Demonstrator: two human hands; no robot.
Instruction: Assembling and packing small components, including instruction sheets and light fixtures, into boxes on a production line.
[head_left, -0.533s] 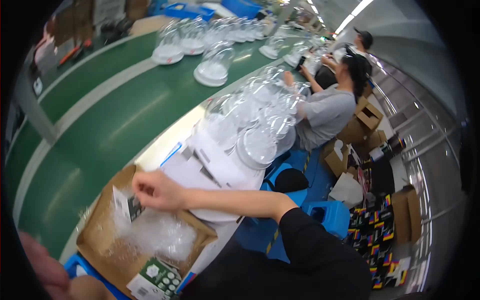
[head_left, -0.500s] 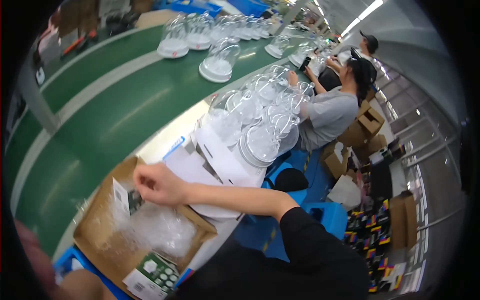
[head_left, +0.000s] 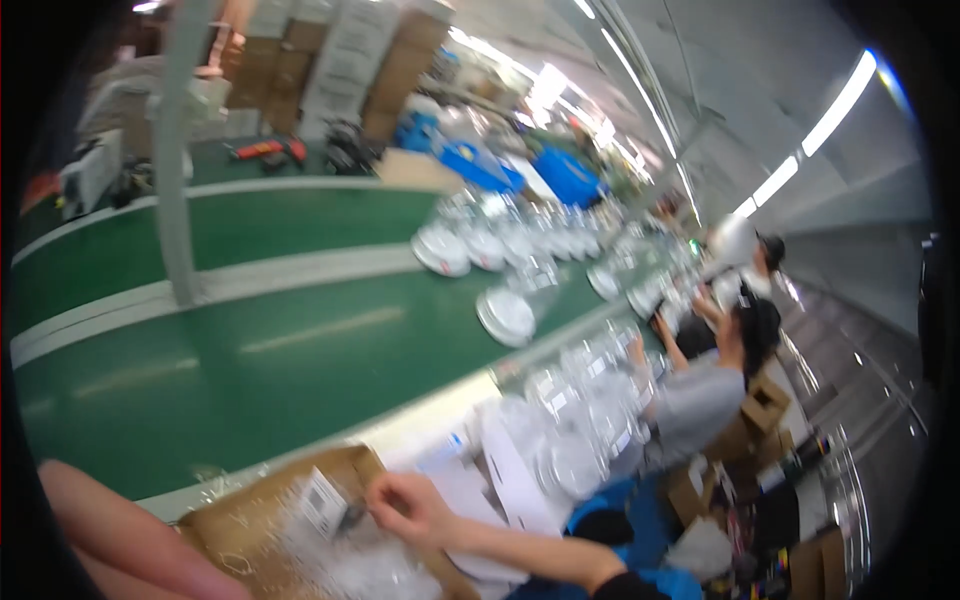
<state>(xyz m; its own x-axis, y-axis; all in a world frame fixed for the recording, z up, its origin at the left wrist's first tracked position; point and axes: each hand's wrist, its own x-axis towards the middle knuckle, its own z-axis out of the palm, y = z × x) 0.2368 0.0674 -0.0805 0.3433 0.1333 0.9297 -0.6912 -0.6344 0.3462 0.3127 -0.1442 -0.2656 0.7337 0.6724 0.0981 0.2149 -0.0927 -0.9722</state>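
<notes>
My right hand (head_left: 412, 508) is over the right side of an open cardboard box (head_left: 352, 464), its fingers curled inward. Anything between the fingertips is too blurred to make out. Just left of it, a small white printed carton (head_left: 322, 502) stands tilted in the box. Crumpled clear plastic bags (head_left: 375, 574) lie below my hand. My left forearm (head_left: 135, 535) crosses the lower left corner beside the box; the hand itself is beyond the picture's edge.
White sheets (head_left: 515, 478) and clustered clear domes on white bases (head_left: 575, 445) stand to the right. Beyond runs a green conveyor (head_left: 270, 345) carrying more domes (head_left: 508, 312). A co-worker in grey (head_left: 700, 405) is at the right, near cartons (head_left: 762, 402). A post (head_left: 178, 170) rises at left.
The view has tilted upward, so the scene sits lower and the far shelves show. My right hand stays curled above the box. More of my left forearm shows at the lower left.
</notes>
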